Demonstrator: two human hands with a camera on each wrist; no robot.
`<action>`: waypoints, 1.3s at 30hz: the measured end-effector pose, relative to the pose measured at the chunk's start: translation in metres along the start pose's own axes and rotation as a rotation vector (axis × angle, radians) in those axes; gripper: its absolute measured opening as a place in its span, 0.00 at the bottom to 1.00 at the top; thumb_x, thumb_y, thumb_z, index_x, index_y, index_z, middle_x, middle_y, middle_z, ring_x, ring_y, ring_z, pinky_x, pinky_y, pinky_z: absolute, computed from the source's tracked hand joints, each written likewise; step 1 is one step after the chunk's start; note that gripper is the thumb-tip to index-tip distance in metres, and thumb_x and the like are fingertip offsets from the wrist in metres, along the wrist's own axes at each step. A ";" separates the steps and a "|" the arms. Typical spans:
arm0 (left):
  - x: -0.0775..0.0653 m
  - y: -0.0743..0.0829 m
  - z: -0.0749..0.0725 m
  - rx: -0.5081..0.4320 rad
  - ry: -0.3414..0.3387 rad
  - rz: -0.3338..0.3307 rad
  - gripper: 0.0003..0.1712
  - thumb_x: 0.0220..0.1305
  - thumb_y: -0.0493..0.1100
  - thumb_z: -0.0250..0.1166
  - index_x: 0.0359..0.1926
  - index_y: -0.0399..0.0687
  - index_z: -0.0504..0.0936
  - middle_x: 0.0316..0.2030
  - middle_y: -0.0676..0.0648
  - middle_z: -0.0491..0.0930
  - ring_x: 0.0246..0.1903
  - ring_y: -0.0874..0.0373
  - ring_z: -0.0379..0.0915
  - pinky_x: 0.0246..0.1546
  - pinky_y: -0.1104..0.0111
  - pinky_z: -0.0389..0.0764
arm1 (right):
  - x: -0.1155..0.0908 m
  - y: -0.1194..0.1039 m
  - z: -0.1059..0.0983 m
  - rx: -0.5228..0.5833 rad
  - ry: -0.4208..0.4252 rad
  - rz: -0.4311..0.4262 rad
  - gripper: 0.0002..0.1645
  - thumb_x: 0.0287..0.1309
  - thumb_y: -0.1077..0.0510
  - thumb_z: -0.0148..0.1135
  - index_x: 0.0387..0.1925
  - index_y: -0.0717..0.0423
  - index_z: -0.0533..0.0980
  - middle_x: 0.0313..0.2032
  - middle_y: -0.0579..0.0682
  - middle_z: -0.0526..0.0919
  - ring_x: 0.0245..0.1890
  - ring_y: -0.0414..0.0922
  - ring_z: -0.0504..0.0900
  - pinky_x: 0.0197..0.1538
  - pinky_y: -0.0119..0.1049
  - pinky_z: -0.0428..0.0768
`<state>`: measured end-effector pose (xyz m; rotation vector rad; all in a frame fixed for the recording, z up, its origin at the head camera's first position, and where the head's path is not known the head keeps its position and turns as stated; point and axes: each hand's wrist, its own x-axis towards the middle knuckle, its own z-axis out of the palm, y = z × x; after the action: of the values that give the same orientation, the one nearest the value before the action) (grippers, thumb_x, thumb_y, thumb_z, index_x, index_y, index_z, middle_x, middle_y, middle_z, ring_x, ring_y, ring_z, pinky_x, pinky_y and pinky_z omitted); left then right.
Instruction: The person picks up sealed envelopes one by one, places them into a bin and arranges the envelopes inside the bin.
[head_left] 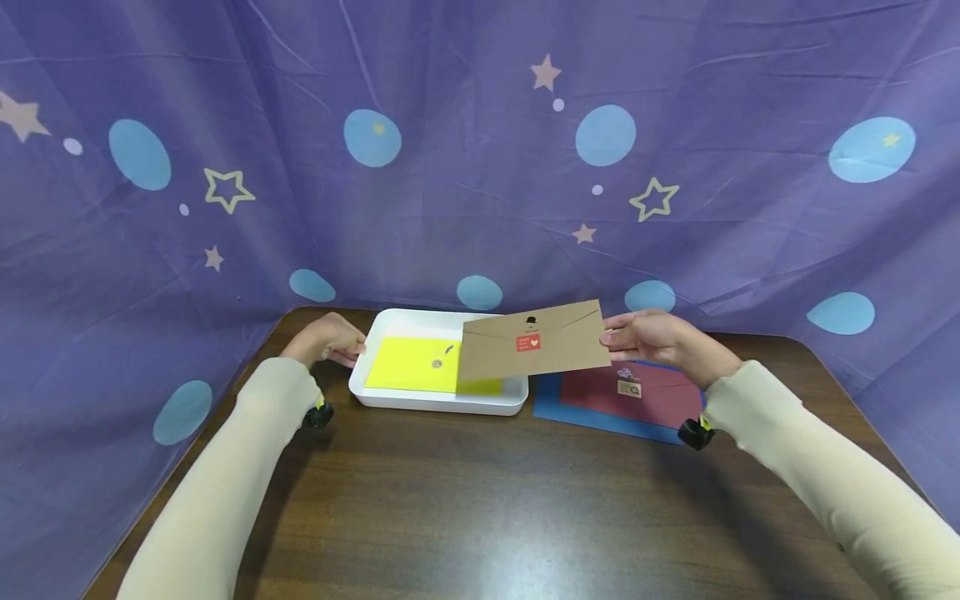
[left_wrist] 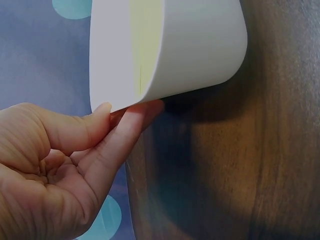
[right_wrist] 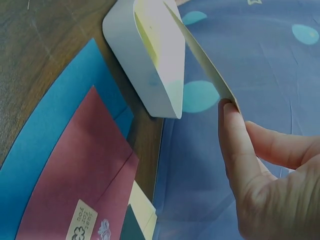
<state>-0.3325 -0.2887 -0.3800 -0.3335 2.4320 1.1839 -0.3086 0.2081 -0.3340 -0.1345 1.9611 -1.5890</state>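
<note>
My right hand (head_left: 647, 337) pinches the right end of a brown kraft envelope (head_left: 562, 354), which bears a red heart sticker and a small black hat print. The envelope is tilted and overlaps the right part of a white tray (head_left: 442, 402) in the head view. Inside the tray lies a yellow envelope (head_left: 405, 367) with small stickers. At the tray's left end, my left hand (head_left: 333, 337) grips the rim; in the left wrist view the thumb (left_wrist: 82, 131) is on top and the fingers (left_wrist: 117, 142) are underneath.
Right of the tray, a dark red envelope (head_left: 667, 396) with stickers lies on a blue envelope (head_left: 551, 400). The right wrist view also shows cream (right_wrist: 142, 205) and dark green (right_wrist: 129, 225) corners beneath. A purple patterned curtain (head_left: 450, 208) hangs behind the brown table (head_left: 450, 492).
</note>
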 end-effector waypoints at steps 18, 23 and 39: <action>0.004 -0.005 0.003 0.002 -0.006 0.025 0.26 0.68 0.25 0.56 0.65 0.17 0.67 0.32 0.45 0.77 0.27 0.62 0.80 0.35 0.69 0.92 | 0.009 -0.018 0.028 -0.029 0.045 0.032 0.34 0.73 0.71 0.47 0.74 0.76 0.51 0.35 0.43 0.81 0.36 0.33 0.82 0.45 0.26 0.87; 0.004 -0.005 0.002 0.000 -0.016 0.032 0.26 0.68 0.24 0.56 0.66 0.16 0.66 0.31 0.45 0.78 0.27 0.62 0.80 0.36 0.69 0.92 | 0.013 -0.018 0.033 -0.004 0.051 0.027 0.32 0.71 0.72 0.48 0.72 0.76 0.54 0.33 0.43 0.81 0.34 0.34 0.82 0.42 0.26 0.87; 0.001 -0.003 0.000 -0.005 -0.010 0.030 0.23 0.68 0.24 0.54 0.63 0.18 0.69 0.27 0.49 0.74 0.26 0.64 0.77 0.32 0.71 0.91 | 0.026 -0.019 0.039 0.006 0.094 0.033 0.31 0.72 0.72 0.48 0.73 0.75 0.56 0.34 0.45 0.81 0.34 0.36 0.83 0.42 0.27 0.88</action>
<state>-0.3324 -0.2904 -0.3826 -0.2933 2.4334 1.2020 -0.3147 0.1580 -0.3307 -0.0257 2.0196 -1.6061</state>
